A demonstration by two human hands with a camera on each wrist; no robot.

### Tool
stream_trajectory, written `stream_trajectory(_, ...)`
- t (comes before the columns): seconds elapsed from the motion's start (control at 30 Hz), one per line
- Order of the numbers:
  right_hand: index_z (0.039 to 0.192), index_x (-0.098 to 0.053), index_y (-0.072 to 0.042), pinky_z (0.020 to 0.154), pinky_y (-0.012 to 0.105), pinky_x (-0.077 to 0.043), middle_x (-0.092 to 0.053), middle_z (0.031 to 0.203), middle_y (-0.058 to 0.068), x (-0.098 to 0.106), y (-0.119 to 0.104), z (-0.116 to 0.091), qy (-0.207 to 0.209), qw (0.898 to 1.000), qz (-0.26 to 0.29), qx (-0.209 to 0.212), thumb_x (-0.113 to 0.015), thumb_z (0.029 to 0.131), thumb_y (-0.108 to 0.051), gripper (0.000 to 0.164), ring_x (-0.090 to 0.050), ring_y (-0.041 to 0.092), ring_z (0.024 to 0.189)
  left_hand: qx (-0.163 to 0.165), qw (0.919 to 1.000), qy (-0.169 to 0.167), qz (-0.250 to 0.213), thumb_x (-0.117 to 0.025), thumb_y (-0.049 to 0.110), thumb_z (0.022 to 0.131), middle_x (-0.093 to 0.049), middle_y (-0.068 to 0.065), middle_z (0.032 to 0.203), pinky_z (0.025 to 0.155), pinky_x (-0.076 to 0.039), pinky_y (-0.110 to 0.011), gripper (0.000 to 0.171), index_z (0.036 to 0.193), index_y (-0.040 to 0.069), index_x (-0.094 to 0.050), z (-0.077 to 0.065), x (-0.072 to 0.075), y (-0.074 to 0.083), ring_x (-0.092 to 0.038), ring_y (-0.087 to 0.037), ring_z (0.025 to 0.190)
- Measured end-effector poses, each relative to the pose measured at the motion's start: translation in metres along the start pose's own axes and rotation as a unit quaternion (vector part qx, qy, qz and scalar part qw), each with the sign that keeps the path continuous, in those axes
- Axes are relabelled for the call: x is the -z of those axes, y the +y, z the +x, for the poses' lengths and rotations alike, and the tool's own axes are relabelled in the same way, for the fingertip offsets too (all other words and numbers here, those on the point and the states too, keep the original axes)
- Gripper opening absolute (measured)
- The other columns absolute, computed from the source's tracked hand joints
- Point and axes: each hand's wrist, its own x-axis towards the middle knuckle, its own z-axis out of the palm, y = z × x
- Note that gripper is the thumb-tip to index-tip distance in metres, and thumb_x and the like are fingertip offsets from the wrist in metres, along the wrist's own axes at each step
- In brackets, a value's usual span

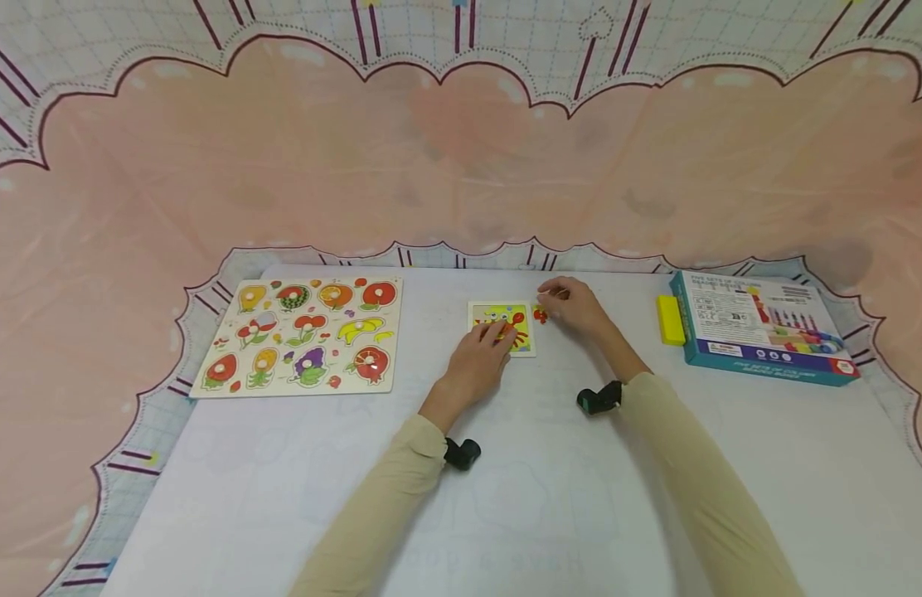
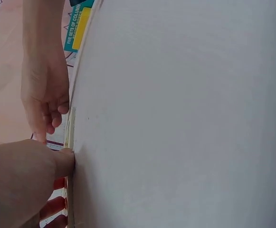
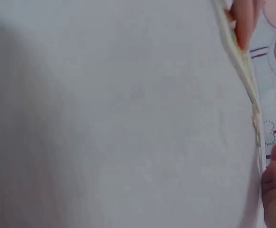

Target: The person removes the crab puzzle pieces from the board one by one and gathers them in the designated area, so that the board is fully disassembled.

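A small puzzle board [image 1: 534, 332] with a red crab on a yellow-green picture lies on the white table. My left hand [image 1: 477, 365] rests on its left and lower part, fingers spread over the crab and hiding some of it. Seen from the left wrist, the thumb [image 2: 65, 162] is right at the board's near edge. Just off the board's right side lies a small red puzzle piece [image 1: 540, 315]. My right hand [image 1: 575, 305] hovers beside that piece with loosely bent fingers, and no object shows between them.
To the left lies a large fruit puzzle board [image 1: 297, 390] with knobless-looking fruit pictures. A blue-and-white toy box [image 1: 767, 327] sits at the right, with a yellow block [image 1: 671, 320] against its left side. Patterned cloth [image 1: 431, 166] hangs behind the table.
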Motion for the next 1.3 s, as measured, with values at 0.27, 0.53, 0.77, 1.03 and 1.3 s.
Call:
stream_trajectory(0.27,0.128,-0.060,-0.010,0.085,0.030,-0.049,-0.054,0.130,0.013,-0.013,-0.008,0.003,-0.042,0.996,0.069,0.033,-0.057,0.098,-0.030,0.036,-0.053,0.028,0.110,0.002,1.0000,0.000,-0.003,-0.044,0.031,0.103,-0.034,-0.006,0.157,0.119,-0.031,-0.037,0.049,0.150,0.018,-0.039,0.000,-0.004,-0.001,-0.034,-0.027,0.142)
stream_trajectory(0.53,0.123,-0.065,-0.008,0.116,0.059,-0.020,-0.047,0.143,0.014,-0.027,-0.022,0.010,-0.096,0.991,0.041,0.085,-0.051,0.100,-0.020,0.030,-0.031,0.032,0.137,-0.003,1.0000,0.002,-0.001,-0.043,0.031,0.104,-0.033,-0.007,0.157,0.118,-0.031,-0.038,0.048,0.150,0.017,-0.038,0.001,-0.005,-0.001,-0.034,-0.028,0.141)
stream_trajectory(0.77,0.124,-0.066,-0.013,0.118,0.064,-0.009,-0.035,0.155,0.014,-0.032,-0.029,0.013,-0.125,0.988,-0.041,0.081,-0.048,0.099,-0.025,0.032,-0.017,0.036,0.146,-0.002,0.9999,-0.010,0.004,-0.042,0.032,0.104,-0.031,-0.007,0.158,0.120,-0.029,-0.037,0.050,0.151,0.017,-0.036,0.002,-0.005,-0.002,-0.032,-0.028,0.142)
stream_trajectory(1.03,0.127,-0.065,-0.021,0.117,0.064,-0.007,-0.026,0.160,0.012,-0.035,-0.034,0.015,-0.138,0.979,-0.128,0.082,-0.043,0.101,-0.026,0.034,-0.013,0.040,0.148,-0.005,0.9999,0.003,0.009,-0.043,0.031,0.104,-0.034,-0.007,0.156,0.118,-0.032,-0.037,0.049,0.150,0.016,-0.038,0.001,-0.004,-0.001,-0.035,-0.028,0.140)
stream_trajectory(1.3,0.123,-0.065,-0.022,0.116,0.064,-0.009,-0.025,0.160,0.013,-0.037,-0.035,0.015,-0.137,0.977,-0.141,0.079,-0.042,0.102,-0.021,0.032,-0.014,0.041,0.147,-0.004,1.0000,0.005,0.007,-0.043,0.031,0.104,-0.034,-0.007,0.157,0.118,-0.032,-0.037,0.049,0.150,0.016,-0.038,0.001,-0.006,-0.001,-0.034,-0.028,0.141)
